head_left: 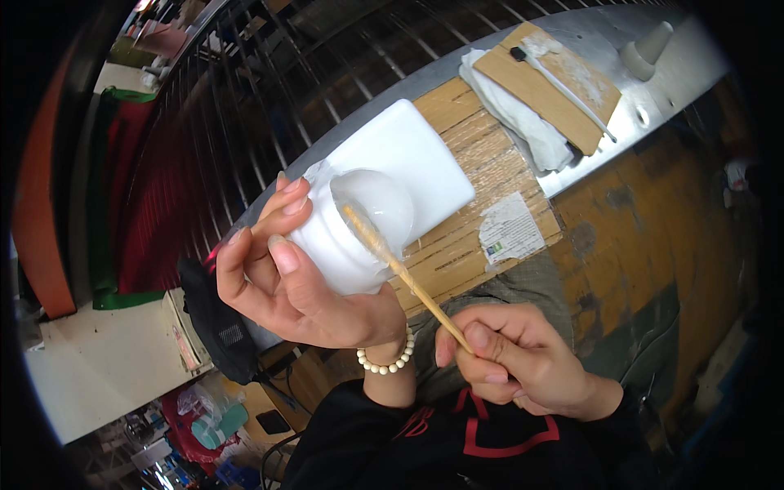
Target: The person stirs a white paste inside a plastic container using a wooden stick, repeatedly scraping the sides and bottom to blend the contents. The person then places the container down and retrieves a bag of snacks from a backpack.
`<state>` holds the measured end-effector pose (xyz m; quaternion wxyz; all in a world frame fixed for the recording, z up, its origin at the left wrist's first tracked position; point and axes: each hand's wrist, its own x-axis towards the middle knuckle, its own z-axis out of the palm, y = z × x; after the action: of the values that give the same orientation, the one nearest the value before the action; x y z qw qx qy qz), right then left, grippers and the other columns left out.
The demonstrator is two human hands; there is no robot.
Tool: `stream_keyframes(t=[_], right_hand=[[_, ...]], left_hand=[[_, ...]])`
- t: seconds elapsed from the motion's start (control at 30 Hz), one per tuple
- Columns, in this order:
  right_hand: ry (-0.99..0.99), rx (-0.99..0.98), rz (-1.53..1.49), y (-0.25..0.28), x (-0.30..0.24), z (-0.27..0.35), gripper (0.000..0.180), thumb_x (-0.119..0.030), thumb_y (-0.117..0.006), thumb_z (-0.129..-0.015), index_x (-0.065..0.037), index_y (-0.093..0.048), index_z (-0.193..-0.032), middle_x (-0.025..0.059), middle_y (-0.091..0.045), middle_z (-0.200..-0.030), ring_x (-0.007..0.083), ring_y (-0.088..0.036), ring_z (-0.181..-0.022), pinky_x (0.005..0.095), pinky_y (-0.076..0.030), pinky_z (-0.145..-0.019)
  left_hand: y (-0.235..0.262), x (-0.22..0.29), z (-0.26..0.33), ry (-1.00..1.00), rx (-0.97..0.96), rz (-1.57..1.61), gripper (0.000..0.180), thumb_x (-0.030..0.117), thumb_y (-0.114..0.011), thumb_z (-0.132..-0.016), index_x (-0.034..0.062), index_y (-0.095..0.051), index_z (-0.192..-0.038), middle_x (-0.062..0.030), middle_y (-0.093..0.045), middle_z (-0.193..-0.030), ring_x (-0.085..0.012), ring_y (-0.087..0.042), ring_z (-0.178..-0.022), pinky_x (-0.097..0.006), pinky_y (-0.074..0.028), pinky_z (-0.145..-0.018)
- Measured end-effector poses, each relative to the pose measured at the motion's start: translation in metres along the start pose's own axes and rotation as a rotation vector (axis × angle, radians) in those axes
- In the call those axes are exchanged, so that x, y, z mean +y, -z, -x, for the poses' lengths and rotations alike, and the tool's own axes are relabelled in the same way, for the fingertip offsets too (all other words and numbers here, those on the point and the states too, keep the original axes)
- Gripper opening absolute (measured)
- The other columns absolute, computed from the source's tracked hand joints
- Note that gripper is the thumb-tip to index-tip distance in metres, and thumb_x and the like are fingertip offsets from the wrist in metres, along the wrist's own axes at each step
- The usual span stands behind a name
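Cupping white vessel (328,255), left hand (309,300) holds it facing stick (418,292), apparently for access; right hand (520,353) pinches stick's lower end, likely for reach.

Glare whitens the metal ledge (665,91); the view's dark, curved left rim seems blurred.

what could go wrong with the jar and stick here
The jar sits tilted in the left hand, so anything runny inside might spill. The stick, held by the right hand, has an end that looks coated; it could drip on the board or smear the white block.
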<state>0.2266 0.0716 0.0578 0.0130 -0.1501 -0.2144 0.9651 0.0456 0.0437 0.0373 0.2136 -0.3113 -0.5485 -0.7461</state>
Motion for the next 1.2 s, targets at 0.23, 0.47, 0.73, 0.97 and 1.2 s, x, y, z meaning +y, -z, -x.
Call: stream_keyframes(t=[0.23, 0.47, 0.73, 0.97, 1.2], right_hand=[[-0.039, -0.033, -0.506, -0.005, 0.008, 0.000, 0.027, -0.021, -0.043, -0.110, 0.000, -0.052, -0.125, -0.0005, -0.047, -0.072, 0.0027, -0.030, -0.046, 0.0205, -0.026, -0.042], [-0.039, 0.173, -0.092, -0.007, 0.003, 0.008, 0.031, -0.021, -0.045, -0.110, 0.004, -0.052, -0.127, -0.0002, -0.052, -0.079, 0.0022, -0.039, -0.049, 0.0182, -0.030, -0.044], [-0.077, -0.096, -0.377, -0.005, 0.012, 0.006, 0.029, -0.022, -0.038, -0.112, 0.002, -0.053, -0.117, -0.0025, -0.046, -0.067, 0.0030, -0.032, -0.042, 0.0198, -0.029, -0.042], [-0.049, 0.042, -0.387, -0.008, 0.016, 0.000, 0.027, -0.022, -0.041, -0.111, 0.001, -0.051, -0.120, 0.0017, -0.050, -0.072, 0.0029, -0.035, -0.046, 0.0188, -0.029, -0.042], [-0.025, 0.061, -0.123, -0.002, 0.019, 0.004, 0.027, -0.020, -0.045, -0.110, 0.004, -0.054, -0.116, 0.0015, -0.052, -0.076, 0.0038, -0.036, -0.053, 0.0174, -0.030, -0.045]], left_hand=[[-0.012, 0.008, 0.012, -0.003, 0.001, -0.018, 0.031, 0.009, -0.046, -0.094, -0.0029, -0.041, -0.123, -0.0181, -0.065, -0.088, -0.0307, -0.066, -0.095, -0.058, -0.047, -0.101], [-0.007, 0.009, 0.013, -0.043, -0.041, 0.018, 0.030, 0.007, -0.046, -0.094, -0.0021, -0.040, -0.122, -0.0178, -0.065, -0.086, -0.0308, -0.066, -0.095, -0.057, -0.047, -0.101], [-0.001, 0.011, 0.015, -0.029, -0.024, 0.011, 0.028, 0.007, -0.046, -0.095, 0.0012, -0.040, -0.121, -0.0161, -0.063, -0.087, -0.0315, -0.066, -0.095, -0.058, -0.047, -0.101], [0.006, 0.015, 0.013, 0.002, -0.011, -0.033, 0.028, 0.008, -0.048, -0.095, 0.0021, -0.039, -0.121, -0.0140, -0.059, -0.084, -0.0323, -0.066, -0.093, -0.060, -0.047, -0.100], [0.006, 0.011, 0.011, -0.022, 0.003, 0.012, 0.028, 0.007, -0.048, -0.094, 0.0023, -0.038, -0.120, -0.0143, -0.060, -0.084, -0.0324, -0.067, -0.091, -0.060, -0.049, -0.098]])
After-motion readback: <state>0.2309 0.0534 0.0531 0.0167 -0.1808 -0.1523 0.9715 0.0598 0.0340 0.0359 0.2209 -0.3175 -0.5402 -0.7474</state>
